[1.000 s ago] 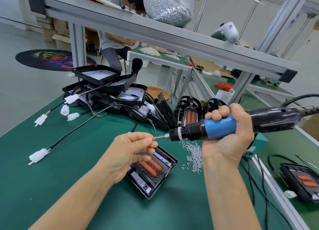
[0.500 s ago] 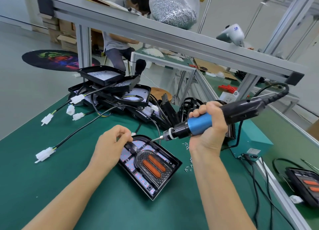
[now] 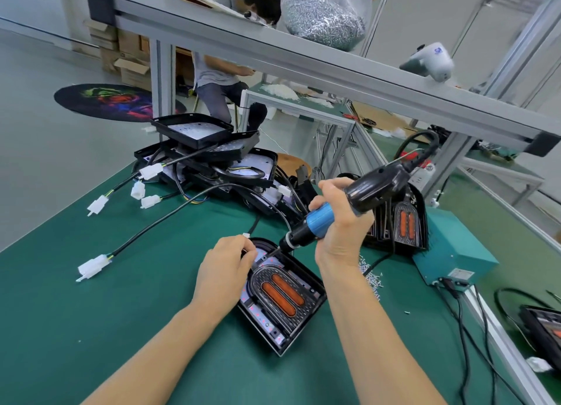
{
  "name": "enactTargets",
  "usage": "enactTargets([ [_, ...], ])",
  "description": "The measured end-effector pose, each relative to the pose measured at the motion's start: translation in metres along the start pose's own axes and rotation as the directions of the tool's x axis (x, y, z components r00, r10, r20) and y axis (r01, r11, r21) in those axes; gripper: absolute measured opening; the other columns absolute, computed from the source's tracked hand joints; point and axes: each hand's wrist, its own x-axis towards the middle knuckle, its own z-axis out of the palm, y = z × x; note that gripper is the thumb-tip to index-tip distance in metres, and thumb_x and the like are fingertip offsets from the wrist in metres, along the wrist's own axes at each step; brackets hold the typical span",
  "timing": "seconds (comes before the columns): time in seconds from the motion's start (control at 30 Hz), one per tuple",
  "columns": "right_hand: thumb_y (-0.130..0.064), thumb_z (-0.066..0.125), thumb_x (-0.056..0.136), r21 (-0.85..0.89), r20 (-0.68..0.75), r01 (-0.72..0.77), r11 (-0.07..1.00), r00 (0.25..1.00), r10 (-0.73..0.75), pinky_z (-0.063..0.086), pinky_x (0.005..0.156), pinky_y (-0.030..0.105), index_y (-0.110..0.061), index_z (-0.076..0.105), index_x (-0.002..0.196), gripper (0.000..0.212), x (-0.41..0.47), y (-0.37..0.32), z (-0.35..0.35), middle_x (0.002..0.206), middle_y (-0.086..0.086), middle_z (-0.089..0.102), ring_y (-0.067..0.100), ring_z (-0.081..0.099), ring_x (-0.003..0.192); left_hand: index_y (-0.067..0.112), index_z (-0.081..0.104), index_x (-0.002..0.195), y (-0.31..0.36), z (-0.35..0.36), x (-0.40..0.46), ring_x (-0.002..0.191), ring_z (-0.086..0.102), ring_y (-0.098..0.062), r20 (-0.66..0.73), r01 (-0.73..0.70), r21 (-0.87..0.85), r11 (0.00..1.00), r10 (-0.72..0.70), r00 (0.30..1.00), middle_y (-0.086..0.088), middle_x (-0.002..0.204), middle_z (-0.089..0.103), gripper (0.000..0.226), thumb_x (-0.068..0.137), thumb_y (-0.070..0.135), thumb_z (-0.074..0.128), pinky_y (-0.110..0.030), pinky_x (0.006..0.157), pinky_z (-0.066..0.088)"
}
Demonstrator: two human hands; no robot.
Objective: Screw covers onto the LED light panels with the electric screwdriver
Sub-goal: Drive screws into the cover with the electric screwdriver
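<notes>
Stacked panels [image 3: 209,149], cables [image 3: 170,216] and loose screws [image 3: 372,278] crowd the green table [image 3: 91,313].

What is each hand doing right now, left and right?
Left hand: fingers curled at the LED light panel far edge; pinching something cannot be told.
Right hand: grips the electric screwdriver.

left hand [image 3: 226,272] hides panel [image 3: 282,295] corner | screwdriver [image 3: 340,210] tip contact unclear | right-edge panel [image 3: 543,328] cropped
</notes>
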Motion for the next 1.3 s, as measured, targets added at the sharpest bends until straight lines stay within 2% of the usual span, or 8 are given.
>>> enactTargets([
  [0.17, -0.005, 0.064, 0.071, -0.025, 0.008, -0.009, 1.0, 1.0, 0.01, 0.043, 0.067, 0.036, -0.026, 0.063, 0.057, 0.025, 0.001, 0.004, 0.003, 0.054, -0.005, 0.056, 0.021, 0.051, 0.054, 0.021, 0.059, 0.09, 0.002, 0.001, 0.0, 0.092, 0.054, -0.025, 0.005, 0.008, 0.025, 1.0, -0.008, 1.0, 0.001, 0.107, 0.059, 0.01, 0.096, 0.024, 0.05, -0.039, 0.083, 0.044],
  [0.3, -0.005, 0.063, 0.067, -0.08, 0.014, 0.006, 0.997, 1.0, -0.004, 0.045, 0.064, 0.034, -0.022, 0.059, 0.052, 0.023, 0.0, 0.006, 0.006, 0.054, -0.001, 0.054, 0.021, 0.05, 0.055, 0.023, 0.057, 0.089, 0.002, 0.0, 0.001, 0.093, 0.053, -0.026, 0.021, 0.015, 0.034, 0.999, -0.016, 1.0, 0.001, 0.108, 0.058, 0.009, 0.096, 0.024, 0.05, -0.039, 0.085, 0.044],
  [0.57, -0.006, 0.064, 0.067, -0.078, 0.013, 0.006, 0.997, 1.0, -0.005, 0.047, 0.059, 0.031, -0.023, 0.062, 0.058, 0.02, -0.002, 0.006, 0.006, 0.056, 0.0, 0.056, 0.02, 0.051, 0.055, 0.027, 0.055, 0.083, 0.001, 0.0, 0.001, 0.089, 0.053, -0.024, 0.019, 0.012, 0.04, 0.999, -0.012, 1.0, 0.005, 0.104, 0.056, 0.013, 0.095, 0.025, 0.05, -0.036, 0.082, 0.043],
  [0.7, -0.007, 0.068, 0.071, -0.025, -0.055, -0.032, 0.999, 0.998, 0.031, 0.049, 0.063, 0.032, -0.013, 0.061, 0.077, 0.011, -0.004, 0.001, 0.002, 0.059, 0.002, 0.058, 0.019, 0.056, 0.054, 0.027, 0.055, 0.081, 0.001, 0.0, 0.002, 0.089, 0.053, -0.022, 0.019, -0.001, 0.044, 0.999, 0.0, 1.0, 0.008, 0.102, 0.056, 0.015, 0.095, 0.024, 0.05, -0.036, 0.08, 0.044],
  [0.9, -0.008, 0.07, 0.071, 0.17, -0.211, -0.059, 0.984, 0.973, 0.095, 0.051, 0.063, 0.03, -0.011, 0.06, 0.091, 0.022, 0.0, -0.019, -0.019, 0.066, 0.003, 0.064, 0.019, 0.058, 0.055, 0.023, 0.056, 0.08, 0.0, 0.002, 0.003, 0.086, 0.051, -0.014, -0.005, -0.009, -0.018, 1.0, 0.009, 1.0, 0.007, 0.089, 0.059, 0.016, 0.094, 0.019, 0.051, -0.037, 0.076, 0.044],
  [1.03, -0.006, 0.064, 0.083, 0.289, -0.302, -0.015, 0.957, 0.947, 0.106, 0.044, 0.055, 0.026, -0.012, 0.056, 0.093, 0.014, 0.005, -0.04, -0.048, 0.055, 0.004, 0.05, 0.018, 0.047, 0.048, 0.021, 0.053, 0.075, 0.004, 0.013, -0.004, 0.089, 0.047, -0.014, -0.102, 0.008, -0.107, 0.994, -0.019, 0.995, 0.005, 0.086, 0.059, 0.021, 0.094, 0.014, 0.051, -0.034, 0.073, 0.039],
  [1.17, -0.007, 0.053, 0.093, 0.365, -0.342, 0.042, 0.93, 0.935, 0.092, 0.042, 0.054, 0.021, -0.017, 0.051, 0.098, 0.011, 0.008, -0.065, -0.079, 0.058, -0.002, 0.049, 0.012, 0.046, 0.046, 0.02, 0.053, 0.073, 0.014, 0.021, -0.007, 0.086, 0.049, -0.019, -0.116, 0.0, -0.09, 0.996, -0.011, 0.993, 0.004, 0.084, 0.057, 0.022, 0.094, 0.012, 0.051, -0.034, 0.069, 0.037],
  [1.3, -0.011, 0.059, 0.09, 0.356, -0.353, 0.059, 0.933, 0.932, 0.076, 0.044, 0.055, 0.022, -0.016, 0.05, 0.09, 0.01, 0.007, -0.083, -0.104, 0.066, -0.002, 0.054, 0.011, 0.048, 0.048, 0.014, 0.061, 0.077, 0.028, 0.017, -0.003, 0.086, 0.052, -0.021, -0.193, -0.088, -0.067, 0.994, 0.074, 0.978, 0.017, 0.078, 0.056, 0.014, 0.091, 0.009, 0.057, -0.043, 0.083, 0.042],
])
